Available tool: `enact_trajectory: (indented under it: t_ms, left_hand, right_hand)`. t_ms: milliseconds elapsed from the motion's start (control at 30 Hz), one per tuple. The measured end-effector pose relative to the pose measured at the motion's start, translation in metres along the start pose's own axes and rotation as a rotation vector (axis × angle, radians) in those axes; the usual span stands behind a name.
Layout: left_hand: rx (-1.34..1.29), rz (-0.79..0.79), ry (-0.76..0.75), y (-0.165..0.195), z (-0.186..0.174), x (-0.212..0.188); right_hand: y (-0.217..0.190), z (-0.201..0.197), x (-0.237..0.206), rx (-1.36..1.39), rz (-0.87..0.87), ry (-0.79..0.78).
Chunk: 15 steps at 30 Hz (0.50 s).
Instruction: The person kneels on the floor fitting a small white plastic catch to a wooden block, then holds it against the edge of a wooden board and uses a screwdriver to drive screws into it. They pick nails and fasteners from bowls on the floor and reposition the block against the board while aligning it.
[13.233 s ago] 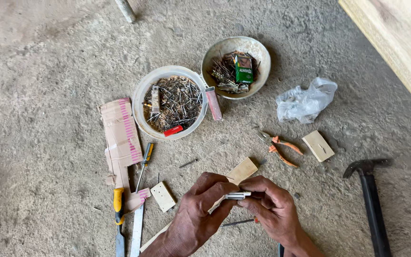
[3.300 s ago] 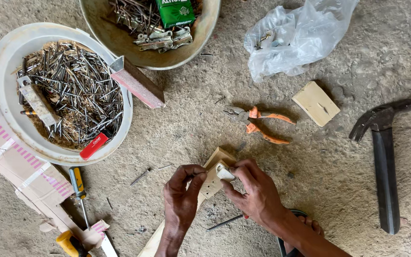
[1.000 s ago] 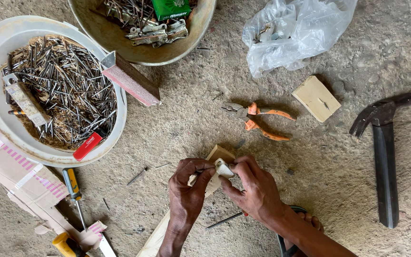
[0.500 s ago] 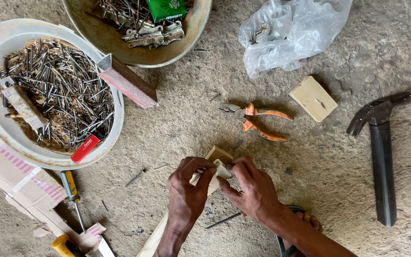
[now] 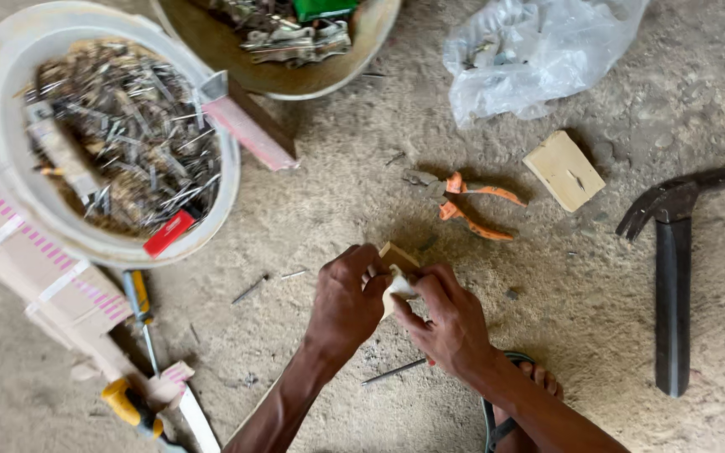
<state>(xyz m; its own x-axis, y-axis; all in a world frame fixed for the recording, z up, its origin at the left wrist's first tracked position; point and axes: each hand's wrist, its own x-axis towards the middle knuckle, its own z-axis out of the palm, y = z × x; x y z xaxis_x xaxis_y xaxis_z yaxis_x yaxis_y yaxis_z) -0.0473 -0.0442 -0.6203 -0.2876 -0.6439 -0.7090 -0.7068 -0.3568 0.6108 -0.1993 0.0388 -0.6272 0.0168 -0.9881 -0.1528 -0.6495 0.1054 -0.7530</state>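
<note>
Crouched over the concrete floor (image 5: pixel 337 193), left hand (image 5: pixel 347 304) and right hand (image 5: pixel 449 319) pinch a small white piece (image 5: pixel 398 286) against a wood block (image 5: pixel 397 255), pliers (image 5: pixel 461 200) nearby.

2 bowls (image 5: pixel 211 180), 1 hammer (image 5: pixel 673 277), 1 pliers (image 5: pixel 463 205), 1 plastic bag (image 5: pixel 539 50), 2 hands (image 5: pixel 346 302)

Both forearms are bare, with no sleeve, watch, ring or glove showing on the left hand (image 5: pixel 347 302) or the right hand (image 5: pixel 451 323). At the lower edge, toes of a bare foot (image 5: pixel 539 384) show in a dark rubber sandal with a teal-edged strap (image 5: pixel 497 424). Fingernails are short and unpainted.
</note>
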Motion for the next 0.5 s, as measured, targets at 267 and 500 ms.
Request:
enact_trajectory:
  t_ms: [267, 500]
  left_hand:
    - [0.041, -0.062, -0.051, 0.016, 0.002, -0.015]
    - [0.278, 0.153, 0.067, 0.068, 0.001, -0.066]
  right_hand:
    - [-0.051, -0.04, -0.009, -0.049, -0.019, 0.018]
    - [-0.105, -0.096, -0.047, -0.047, 0.12, -0.056]
